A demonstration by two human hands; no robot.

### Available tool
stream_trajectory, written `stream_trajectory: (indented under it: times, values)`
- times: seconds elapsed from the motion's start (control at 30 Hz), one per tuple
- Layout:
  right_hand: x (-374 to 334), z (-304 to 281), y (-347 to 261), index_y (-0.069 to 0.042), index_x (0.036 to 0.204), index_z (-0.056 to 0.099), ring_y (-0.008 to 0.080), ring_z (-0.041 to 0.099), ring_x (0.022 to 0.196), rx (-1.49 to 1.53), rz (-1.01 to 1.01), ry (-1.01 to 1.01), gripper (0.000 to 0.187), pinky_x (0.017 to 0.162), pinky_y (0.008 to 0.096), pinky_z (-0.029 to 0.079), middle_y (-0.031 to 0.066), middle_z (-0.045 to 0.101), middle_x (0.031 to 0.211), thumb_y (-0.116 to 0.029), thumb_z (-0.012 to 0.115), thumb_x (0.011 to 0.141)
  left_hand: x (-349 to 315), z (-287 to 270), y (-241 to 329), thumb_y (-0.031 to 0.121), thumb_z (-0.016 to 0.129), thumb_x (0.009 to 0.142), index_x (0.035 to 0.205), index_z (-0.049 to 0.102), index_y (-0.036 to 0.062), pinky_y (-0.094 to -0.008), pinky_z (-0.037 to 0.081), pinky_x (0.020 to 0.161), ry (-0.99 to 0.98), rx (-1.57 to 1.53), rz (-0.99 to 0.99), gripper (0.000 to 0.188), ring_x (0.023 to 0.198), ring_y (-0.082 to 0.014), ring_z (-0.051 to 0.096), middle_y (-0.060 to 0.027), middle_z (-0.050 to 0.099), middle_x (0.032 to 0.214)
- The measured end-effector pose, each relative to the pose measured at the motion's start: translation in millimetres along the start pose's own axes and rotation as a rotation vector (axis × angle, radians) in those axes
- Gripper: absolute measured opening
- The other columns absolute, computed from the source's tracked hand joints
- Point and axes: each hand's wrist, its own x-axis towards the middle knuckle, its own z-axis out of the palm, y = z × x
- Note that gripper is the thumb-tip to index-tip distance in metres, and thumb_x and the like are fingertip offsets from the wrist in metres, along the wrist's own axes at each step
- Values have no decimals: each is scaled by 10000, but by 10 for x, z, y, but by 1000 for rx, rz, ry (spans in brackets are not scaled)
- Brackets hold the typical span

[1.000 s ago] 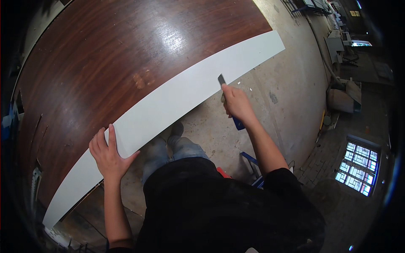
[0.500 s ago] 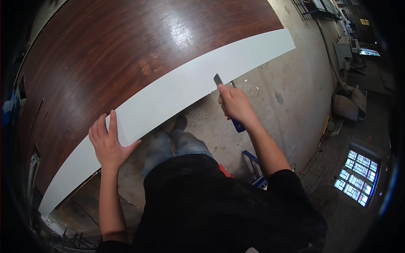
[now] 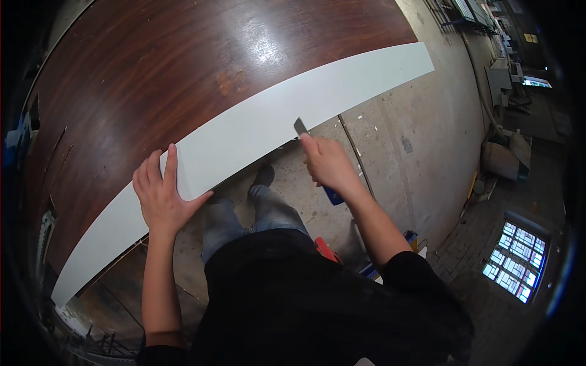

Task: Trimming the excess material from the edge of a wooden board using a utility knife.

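Observation:
A long white board [image 3: 262,128] lies along the near edge of a dark brown wood-grain table [image 3: 140,85]. My left hand [image 3: 162,198] lies on the board's left half with its fingers stretched out toward the far edge and the thumb spread along the near edge. My right hand [image 3: 329,161] is closed round the handle of a utility knife [image 3: 300,127]. The grey blade points up and away, close to the board's near edge at mid-length. Whether it touches the board I cannot tell. Most of the knife's handle is hidden by my fingers.
Concrete floor [image 3: 390,165] with small white scraps spreads to the right of the board. Beneath my right forearm are a blue object [image 3: 333,196] and a red one [image 3: 328,250]. A bright paned window [image 3: 516,262] stands at the right; bulky sacks [image 3: 503,160] rest farther back.
My right hand with the knife has moved a little left and nearer to me along the board's edge. My left hand keeps its place on the board. The view has shifted slightly.

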Motion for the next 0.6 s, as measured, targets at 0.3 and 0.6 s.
stream_trajectory:
  times: [0.3, 0.6]
  values:
    - [-211, 390, -274, -9, 733, 543, 173, 541, 407, 34, 72, -28, 515, 404, 333, 452, 65, 518, 513, -408, 453, 1045, -106, -113, -259, 353, 908, 555, 1448, 470, 108, -509, 319, 1108, -33, -209, 130, 1024, 1339, -382, 414, -186, 394, 1506]
    - [-352, 697, -434, -6, 744, 546, 169, 551, 430, -44, 87, -9, 548, 418, 330, 472, 72, 517, 524, -443, 412, 1048, -899, -299, -1558, 524, 639, 848, 1475, 442, 62, -576, 220, 1172, 9, -94, 65, 803, 1428, -407, 340, -193, 374, 1549]
